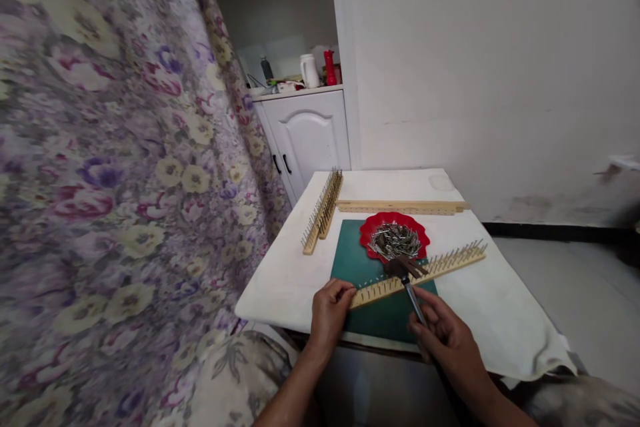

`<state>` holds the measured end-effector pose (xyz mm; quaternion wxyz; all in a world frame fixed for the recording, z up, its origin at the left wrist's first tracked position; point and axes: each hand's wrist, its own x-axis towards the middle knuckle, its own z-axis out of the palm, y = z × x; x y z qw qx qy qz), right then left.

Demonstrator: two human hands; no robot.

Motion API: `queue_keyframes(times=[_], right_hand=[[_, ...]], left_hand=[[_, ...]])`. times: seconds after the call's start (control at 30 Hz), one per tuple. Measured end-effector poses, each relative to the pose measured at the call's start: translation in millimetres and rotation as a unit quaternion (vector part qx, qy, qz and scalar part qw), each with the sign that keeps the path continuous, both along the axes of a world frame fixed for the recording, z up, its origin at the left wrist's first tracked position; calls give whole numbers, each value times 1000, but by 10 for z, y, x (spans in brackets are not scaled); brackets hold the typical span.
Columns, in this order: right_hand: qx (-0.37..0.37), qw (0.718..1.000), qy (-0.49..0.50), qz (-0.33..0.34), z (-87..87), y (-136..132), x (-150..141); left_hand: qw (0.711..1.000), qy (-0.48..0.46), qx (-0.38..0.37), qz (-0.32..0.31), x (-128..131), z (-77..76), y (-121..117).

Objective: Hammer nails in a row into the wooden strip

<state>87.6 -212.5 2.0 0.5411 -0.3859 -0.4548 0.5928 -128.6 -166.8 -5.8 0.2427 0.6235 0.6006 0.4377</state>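
Observation:
My right hand (443, 333) is wrapped round the handle of a claw hammer (413, 299). The hammer's dark head hangs over the middle of a wooden strip (367, 295) studded with nails (457, 253). At the strip's left end, my left hand (331, 310) is closed, thumb and fingers pinching that end; whether a nail is also between them I cannot tell. The strip lies slanted across a green mat (383, 320). Just behind it, a red scalloped dish (367, 221) holds a heap of loose nails (395, 240), partly hidden by the hammer head.
Two nail-studded strips (323, 210) lie at the table's left. Plain wooden strips (400, 206) lie along the back. A white cloth (285, 280) covers the table. A floral curtain (125, 180) hangs left; a white cabinet (315, 133) stands behind, and a wall (475, 80) rises at right.

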Motion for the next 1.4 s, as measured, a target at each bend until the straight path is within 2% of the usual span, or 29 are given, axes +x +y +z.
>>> queue_keyframes(times=[0.33,0.53,0.73,1.0,1.4], right_hand=[[12,1000,-1,6,-20,-7,-19],[2,997,-40,72,128,-29,-33],[0,988,-78,131,305,-34,-241],[6,984,-125,129,327,-18,-442],[5,981,-142,131,332,-33,-446]], left_hand=[[999,44,5,-4,21,-14,1],[999,54,6,-6,14,-36,3],[998,55,5,3,-8,-72,8],[998,66,-1,8,-26,-129,31],[998,63,-6,14,-11,-111,14]])
